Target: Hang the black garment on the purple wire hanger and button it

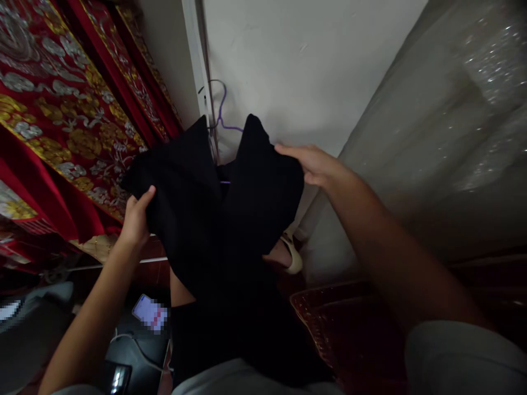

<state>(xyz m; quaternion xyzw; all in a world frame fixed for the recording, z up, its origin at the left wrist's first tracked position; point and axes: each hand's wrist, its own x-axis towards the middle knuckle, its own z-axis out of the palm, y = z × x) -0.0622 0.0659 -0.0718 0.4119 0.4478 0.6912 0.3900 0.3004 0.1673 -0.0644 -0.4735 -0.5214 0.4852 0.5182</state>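
A black garment [189,203] hangs in front of me, spread at both sides, with a V-shaped gap at its top. The purple hanger [222,112] shows above it and through the gap; the rest of the hanger is hidden by the cloth. My left hand [138,216] grips the garment's left edge, thumb on top and fingers mostly behind the cloth. At the upper right edge, my right hand [315,164] holds the cloth, index finger stretched along it and some fingers out of sight behind. Dark shade hides the garment's lower folds.
Red embroidered cloth [78,126] hangs on the left. A white door frame [197,66] stands behind the hanger. Plastic-covered bulk [432,137] fills the right side. Lower left, a lit phone [150,312] lies on a dark seat beside a cable [140,351].
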